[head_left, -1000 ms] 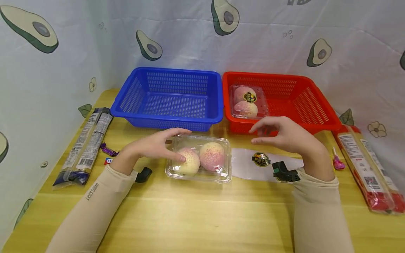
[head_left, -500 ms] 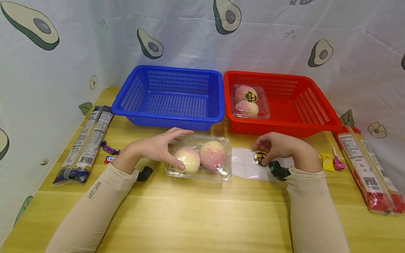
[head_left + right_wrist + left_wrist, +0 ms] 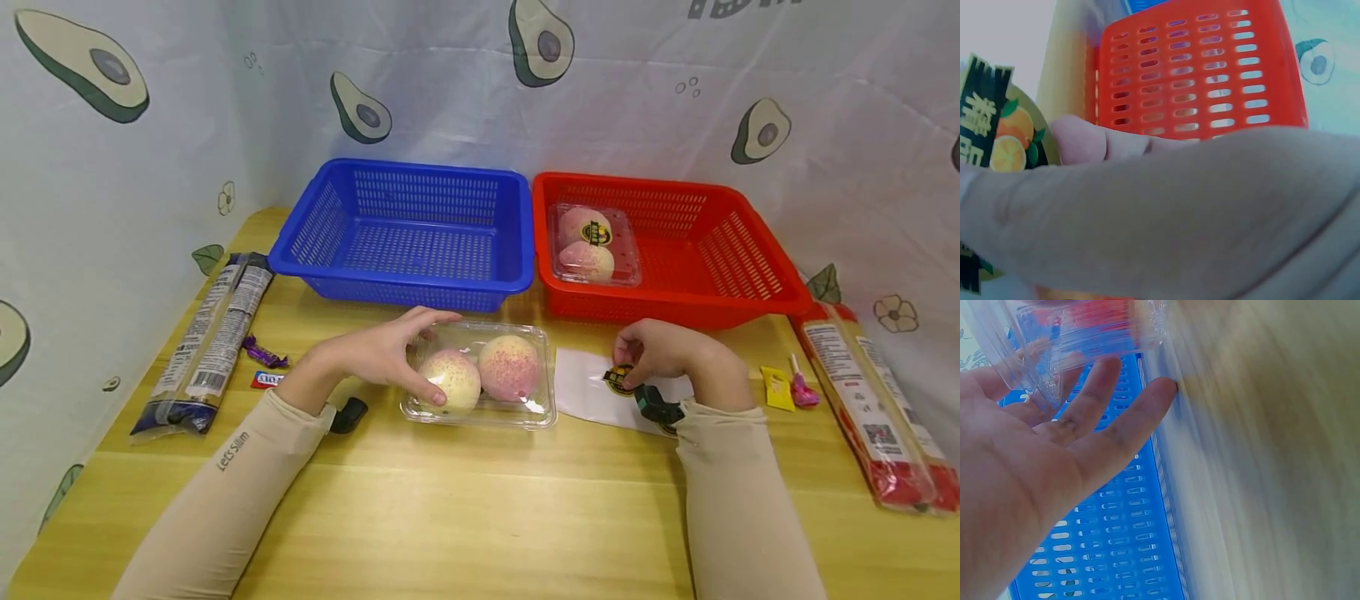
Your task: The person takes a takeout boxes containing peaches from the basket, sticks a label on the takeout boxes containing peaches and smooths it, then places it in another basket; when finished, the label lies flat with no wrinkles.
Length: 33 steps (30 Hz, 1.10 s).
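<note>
A clear plastic fruit box (image 3: 538,410) with two peaches (image 3: 509,367) inside lies on the table in the head view. My left hand (image 3: 382,354) holds its left end, thumb over the front of the lid and fingers at the far side. The left wrist view shows the box's corner between thumb and fingers. To the box's right lies a white backing sheet (image 3: 581,387) bearing a round black-and-gold sticker (image 3: 618,379). The thumb and fingertips of my right hand (image 3: 667,350) pinch at the sticker's edge; in the right wrist view the thumb hides part of the sticker (image 3: 1016,140).
Behind the hands stand a blue basket (image 3: 405,289) and a red basket (image 3: 675,304). The red one holds a stickered peach box (image 3: 596,242). Long packages lie left (image 3: 206,346) and right (image 3: 877,400). Nearby are a purple candy (image 3: 264,353), yellow packet (image 3: 777,388) and lollipop (image 3: 804,392).
My right hand has come down from above the backing sheet to the sticker, and its fingers have closed together. My left hand keeps its place on the fruit box.
</note>
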{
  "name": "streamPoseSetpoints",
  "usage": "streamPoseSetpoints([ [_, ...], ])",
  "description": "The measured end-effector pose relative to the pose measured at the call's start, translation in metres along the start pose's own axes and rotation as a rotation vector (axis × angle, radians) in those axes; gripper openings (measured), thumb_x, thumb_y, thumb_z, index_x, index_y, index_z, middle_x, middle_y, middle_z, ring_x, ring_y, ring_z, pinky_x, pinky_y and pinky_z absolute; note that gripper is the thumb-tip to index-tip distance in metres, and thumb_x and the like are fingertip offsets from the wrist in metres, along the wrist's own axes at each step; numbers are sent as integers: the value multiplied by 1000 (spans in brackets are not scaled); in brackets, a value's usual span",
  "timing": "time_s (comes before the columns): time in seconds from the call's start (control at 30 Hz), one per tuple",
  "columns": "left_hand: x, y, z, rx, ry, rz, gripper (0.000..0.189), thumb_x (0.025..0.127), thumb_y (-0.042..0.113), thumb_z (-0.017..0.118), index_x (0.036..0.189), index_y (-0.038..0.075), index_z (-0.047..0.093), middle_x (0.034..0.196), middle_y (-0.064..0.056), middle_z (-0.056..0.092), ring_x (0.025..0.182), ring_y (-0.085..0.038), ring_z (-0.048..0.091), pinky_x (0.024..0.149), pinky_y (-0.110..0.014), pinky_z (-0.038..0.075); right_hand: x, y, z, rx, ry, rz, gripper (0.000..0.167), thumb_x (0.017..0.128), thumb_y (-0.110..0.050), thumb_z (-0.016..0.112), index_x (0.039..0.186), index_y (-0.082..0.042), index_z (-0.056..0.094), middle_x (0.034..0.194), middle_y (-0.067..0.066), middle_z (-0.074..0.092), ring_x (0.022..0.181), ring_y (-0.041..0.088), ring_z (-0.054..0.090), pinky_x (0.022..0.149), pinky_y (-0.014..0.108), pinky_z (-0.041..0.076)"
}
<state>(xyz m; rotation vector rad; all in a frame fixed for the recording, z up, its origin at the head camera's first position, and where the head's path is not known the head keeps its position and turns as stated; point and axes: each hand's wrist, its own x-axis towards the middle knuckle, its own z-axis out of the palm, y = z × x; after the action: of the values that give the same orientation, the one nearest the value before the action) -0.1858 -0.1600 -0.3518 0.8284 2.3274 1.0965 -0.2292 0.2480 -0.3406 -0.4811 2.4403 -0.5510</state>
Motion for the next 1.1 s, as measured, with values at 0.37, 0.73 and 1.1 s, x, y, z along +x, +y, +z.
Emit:
streamPoseSetpoints([
  [0.37, 0, -4, 2, 0, 1, 4, 107, 71, 35, 93, 156, 18, 32, 140, -9, 39, 126, -27, 42, 101, -45, 44, -30, -31, -6, -8, 38, -138, 10, 89, -9, 76, 89, -10, 66, 82, 0, 62, 78, 19, 57, 73, 35, 52],
  [0.73, -1, -5, 1, 8, 4, 20, 107, 72, 36, 93, 157, 18, 31, 144, -8, 36, 128, -28, 41, 102, -47, 43, -19, -102, 15, 227, 373, -459, 16, 86, -5, 81, 100, -9, 76, 91, 1, 74, 77, 17, 70, 72, 29, 58],
  [1.1, 1, 0, -1, 18, -9, 15, 109, 72, 40, 91, 158, 16, 28, 144, -10, 35, 129, -28, 39, 101, -49, 44, 4, -132, 46, 199, 410, -479, 16, 85, -3, 80, 101, -7, 77, 90, -1, 74, 81, 14, 70, 76, 34, 59],
])
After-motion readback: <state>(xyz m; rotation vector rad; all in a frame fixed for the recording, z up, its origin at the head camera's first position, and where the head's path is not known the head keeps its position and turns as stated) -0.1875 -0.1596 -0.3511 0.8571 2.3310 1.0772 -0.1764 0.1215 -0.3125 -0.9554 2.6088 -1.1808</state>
